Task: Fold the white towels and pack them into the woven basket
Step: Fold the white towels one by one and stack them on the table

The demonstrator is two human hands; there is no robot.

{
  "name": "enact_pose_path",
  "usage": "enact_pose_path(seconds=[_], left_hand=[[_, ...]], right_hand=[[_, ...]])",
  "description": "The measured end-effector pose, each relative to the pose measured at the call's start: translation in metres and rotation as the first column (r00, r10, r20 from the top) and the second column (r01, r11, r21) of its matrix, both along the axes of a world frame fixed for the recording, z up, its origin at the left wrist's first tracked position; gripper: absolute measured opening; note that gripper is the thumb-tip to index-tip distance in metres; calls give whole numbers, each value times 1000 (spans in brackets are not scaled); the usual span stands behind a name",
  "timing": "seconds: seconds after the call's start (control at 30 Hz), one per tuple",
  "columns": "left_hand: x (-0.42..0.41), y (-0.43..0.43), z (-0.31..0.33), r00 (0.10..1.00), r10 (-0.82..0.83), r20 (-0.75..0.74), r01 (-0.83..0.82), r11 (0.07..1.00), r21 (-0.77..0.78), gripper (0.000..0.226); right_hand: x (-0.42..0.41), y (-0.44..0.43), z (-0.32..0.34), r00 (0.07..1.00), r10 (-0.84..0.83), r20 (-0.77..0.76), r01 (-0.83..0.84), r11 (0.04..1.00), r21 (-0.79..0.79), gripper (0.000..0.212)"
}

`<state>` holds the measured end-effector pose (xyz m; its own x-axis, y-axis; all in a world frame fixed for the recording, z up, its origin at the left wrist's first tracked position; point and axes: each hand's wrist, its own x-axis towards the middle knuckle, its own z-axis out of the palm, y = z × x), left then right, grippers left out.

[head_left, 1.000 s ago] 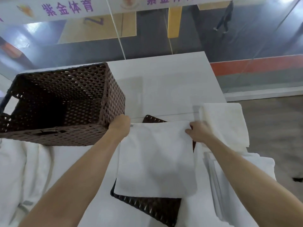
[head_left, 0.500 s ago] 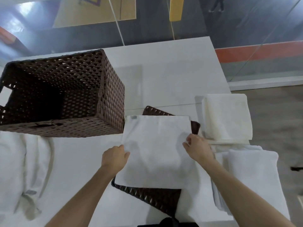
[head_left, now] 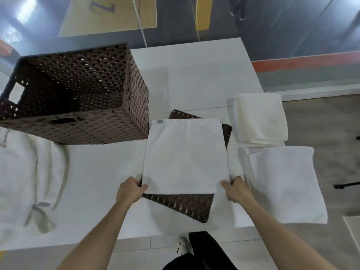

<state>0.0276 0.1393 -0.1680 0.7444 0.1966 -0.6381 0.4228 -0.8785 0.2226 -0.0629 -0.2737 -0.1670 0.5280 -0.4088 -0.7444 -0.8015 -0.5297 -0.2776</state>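
Head view, left hand: your fingers curl round the near left corner of the white towel.
Right hand: it grips the near right corner.
Towel: lies flat on a dark woven panel, stretching away from both hands.
Woven basket: beyond your left hand, open.
Fold: lift both corners level and meet the far edge squarely.

White towel; dark brown woven basket; cream towel stack; white table.
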Motion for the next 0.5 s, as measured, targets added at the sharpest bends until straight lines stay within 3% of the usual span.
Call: enact_pose_path(seconds=[0.13, 0.23, 0.37, 0.5], left_hand=[[-16, -5, -4, 997, 73, -24, -74, 995, -61, 30], [-18, -6, -6, 975, 223, 8, -219, 961, -166, 17], [-21, -8, -1, 887, 462, -13, -428, 808, -405, 20], [-35, -2, 18, 843, 535, 48, -440, 739, -511, 34]], right_hand=[[-23, 3, -20, 963, -258, 82, 245, 958, 148, 38], [-24, 12, -10, 830, -546, 119, 491, 814, 310, 9], [-26, 16, 0, 761, -620, 188, 529, 762, 373, 11], [-46, 15, 4, 745, -629, 223, 516, 755, 404, 23]])
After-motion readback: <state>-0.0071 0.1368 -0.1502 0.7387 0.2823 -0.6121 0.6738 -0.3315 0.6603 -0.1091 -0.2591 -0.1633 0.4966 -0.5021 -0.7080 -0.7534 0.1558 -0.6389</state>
